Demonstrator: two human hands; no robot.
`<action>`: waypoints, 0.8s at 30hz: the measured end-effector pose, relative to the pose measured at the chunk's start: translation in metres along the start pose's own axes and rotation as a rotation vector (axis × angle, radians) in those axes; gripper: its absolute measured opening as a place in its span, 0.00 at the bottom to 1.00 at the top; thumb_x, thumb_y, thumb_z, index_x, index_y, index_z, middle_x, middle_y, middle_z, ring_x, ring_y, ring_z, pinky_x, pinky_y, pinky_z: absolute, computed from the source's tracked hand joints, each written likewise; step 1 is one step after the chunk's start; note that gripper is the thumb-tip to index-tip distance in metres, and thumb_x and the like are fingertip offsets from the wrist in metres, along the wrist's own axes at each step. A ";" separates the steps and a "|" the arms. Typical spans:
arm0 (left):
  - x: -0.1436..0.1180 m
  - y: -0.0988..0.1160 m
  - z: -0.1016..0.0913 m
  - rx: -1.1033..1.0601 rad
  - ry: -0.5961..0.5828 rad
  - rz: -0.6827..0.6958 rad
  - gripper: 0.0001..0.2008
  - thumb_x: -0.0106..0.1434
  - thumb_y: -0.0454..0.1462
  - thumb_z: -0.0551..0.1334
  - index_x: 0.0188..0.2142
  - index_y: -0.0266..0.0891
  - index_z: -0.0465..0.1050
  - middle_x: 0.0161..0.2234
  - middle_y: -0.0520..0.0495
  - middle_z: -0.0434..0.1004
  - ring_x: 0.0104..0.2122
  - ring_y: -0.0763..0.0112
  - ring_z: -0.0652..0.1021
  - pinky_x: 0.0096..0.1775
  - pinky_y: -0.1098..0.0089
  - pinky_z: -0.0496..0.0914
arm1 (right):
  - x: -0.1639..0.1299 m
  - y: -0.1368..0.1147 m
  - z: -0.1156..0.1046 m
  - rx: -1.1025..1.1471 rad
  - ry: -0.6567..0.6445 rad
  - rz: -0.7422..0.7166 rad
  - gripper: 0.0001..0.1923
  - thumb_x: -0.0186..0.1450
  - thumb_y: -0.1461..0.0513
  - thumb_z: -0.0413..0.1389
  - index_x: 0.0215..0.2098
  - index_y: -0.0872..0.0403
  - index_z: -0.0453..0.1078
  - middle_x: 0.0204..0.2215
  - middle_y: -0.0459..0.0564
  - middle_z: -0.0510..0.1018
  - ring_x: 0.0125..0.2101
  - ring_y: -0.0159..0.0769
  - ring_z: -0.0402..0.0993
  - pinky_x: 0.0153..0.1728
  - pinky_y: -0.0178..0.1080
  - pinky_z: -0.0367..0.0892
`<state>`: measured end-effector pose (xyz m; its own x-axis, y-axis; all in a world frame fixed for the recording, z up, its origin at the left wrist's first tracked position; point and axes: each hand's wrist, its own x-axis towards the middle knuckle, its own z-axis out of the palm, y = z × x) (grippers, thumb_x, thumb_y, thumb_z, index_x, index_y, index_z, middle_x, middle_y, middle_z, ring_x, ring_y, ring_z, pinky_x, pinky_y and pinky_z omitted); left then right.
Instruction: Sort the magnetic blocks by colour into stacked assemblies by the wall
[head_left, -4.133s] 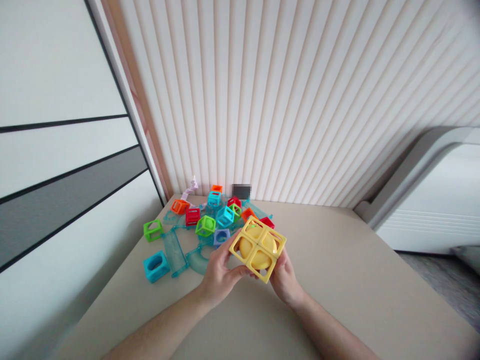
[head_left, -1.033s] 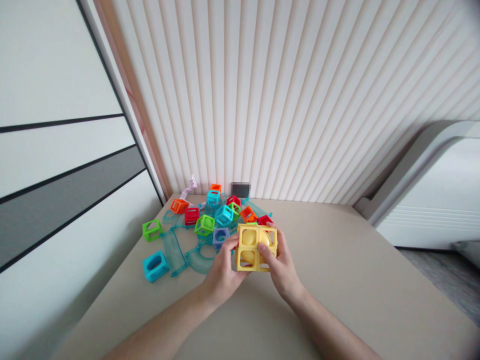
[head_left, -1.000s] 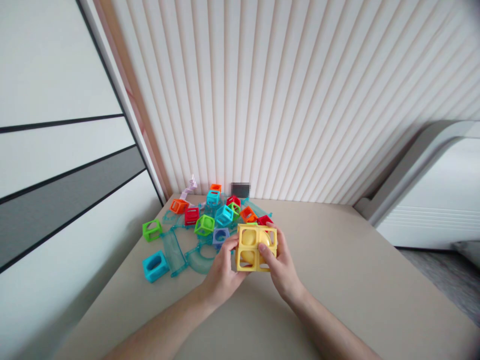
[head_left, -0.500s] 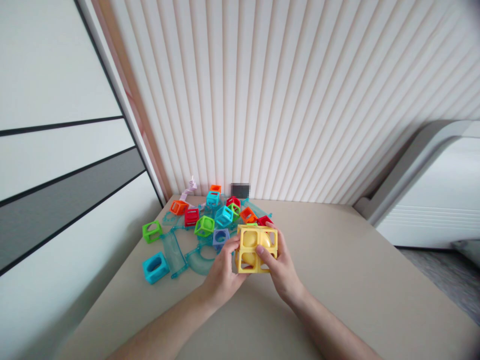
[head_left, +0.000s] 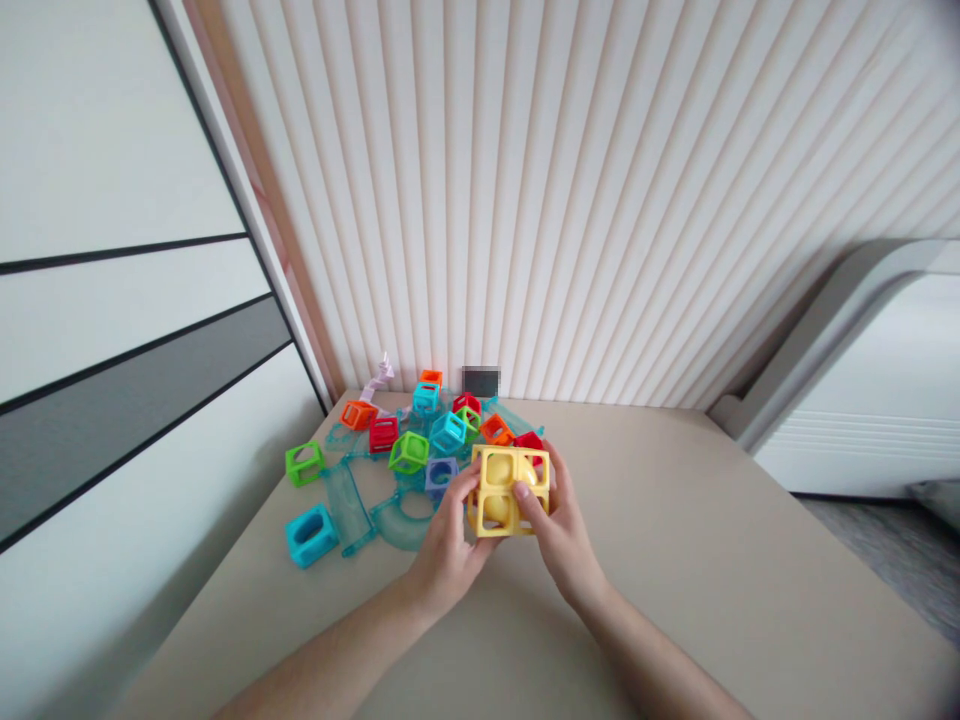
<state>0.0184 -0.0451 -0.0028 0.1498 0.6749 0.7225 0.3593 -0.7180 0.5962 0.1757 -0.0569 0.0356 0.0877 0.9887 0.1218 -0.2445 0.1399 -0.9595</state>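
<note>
A yellow toy block [head_left: 510, 492] with square window openings is held up in front of me, above the table. Through its openings a rounded yellow inner part shows. My left hand [head_left: 452, 540] grips its left side, fingers partly behind and beneath it. On the right side my right hand [head_left: 559, 530] is closed on the same block, thumb pressed on the front face. Just behind the block lie a red cube [head_left: 529, 443] and an orange cube [head_left: 496, 431]. A purple cube [head_left: 442, 477] is close to my left fingers.
Several coloured hollow cubes, among them a green cube [head_left: 409, 454] and a blue block [head_left: 310, 535], lie with translucent teal track pieces [head_left: 349, 505] on the beige table [head_left: 675, 560]. A ribbed pale wall panel [head_left: 555, 200] stands behind; a white cabinet [head_left: 135, 450] is at left.
The yellow block has shifted slightly left and up and tilted a little, with both hands still on it. The pieces on the table have stayed put.
</note>
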 end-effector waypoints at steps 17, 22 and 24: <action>-0.003 -0.008 -0.004 0.201 -0.181 0.178 0.33 0.68 0.23 0.52 0.69 0.46 0.53 0.66 0.41 0.65 0.64 0.60 0.68 0.60 0.60 0.72 | 0.002 0.010 -0.005 -0.270 -0.088 -0.185 0.57 0.60 0.48 0.67 0.74 0.50 0.36 0.67 0.59 0.62 0.64 0.49 0.63 0.64 0.52 0.61; -0.002 -0.001 -0.002 0.222 -0.231 0.207 0.33 0.70 0.26 0.53 0.71 0.43 0.48 0.69 0.38 0.57 0.67 0.58 0.63 0.62 0.58 0.69 | 0.005 0.015 -0.012 -0.385 -0.017 -0.264 0.57 0.62 0.49 0.65 0.74 0.51 0.32 0.71 0.60 0.54 0.68 0.51 0.54 0.67 0.56 0.52; -0.001 0.003 -0.004 0.238 -0.252 0.224 0.31 0.70 0.28 0.55 0.70 0.42 0.51 0.70 0.36 0.56 0.68 0.57 0.63 0.62 0.57 0.68 | 0.016 0.017 -0.023 -0.449 0.056 -0.299 0.59 0.62 0.48 0.64 0.74 0.51 0.28 0.71 0.61 0.54 0.68 0.53 0.53 0.67 0.59 0.51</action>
<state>0.0159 -0.0489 -0.0004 0.4587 0.5483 0.6993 0.4910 -0.8123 0.3149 0.1949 -0.0403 0.0157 0.1441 0.9031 0.4046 0.2350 0.3659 -0.9005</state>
